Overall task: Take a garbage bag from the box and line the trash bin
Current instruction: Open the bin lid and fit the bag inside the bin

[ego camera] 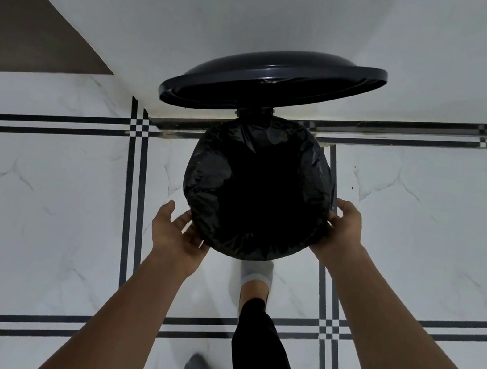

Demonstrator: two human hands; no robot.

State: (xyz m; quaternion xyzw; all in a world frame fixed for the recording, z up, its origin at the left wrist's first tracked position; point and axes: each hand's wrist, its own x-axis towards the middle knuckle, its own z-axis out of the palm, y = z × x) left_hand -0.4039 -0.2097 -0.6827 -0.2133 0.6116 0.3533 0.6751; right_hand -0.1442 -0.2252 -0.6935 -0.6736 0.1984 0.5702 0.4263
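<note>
The garbage bag (258,187) already drapes over the pedal bin's rim. My left hand (176,234) cups its near edge, fingers relaxed; my right hand (343,228) seems to pinch plastic. Next: tuck evenly.

Dim, cool light; wide-angle edge distortion

A floor (35,212) of white, marble-veined tiles is crossed by paired black lines that form small checked squares where they meet. A plain white wall (235,4) rises beyond it, with a brown panel (20,21) at the upper left. The light is dim and even.
</note>
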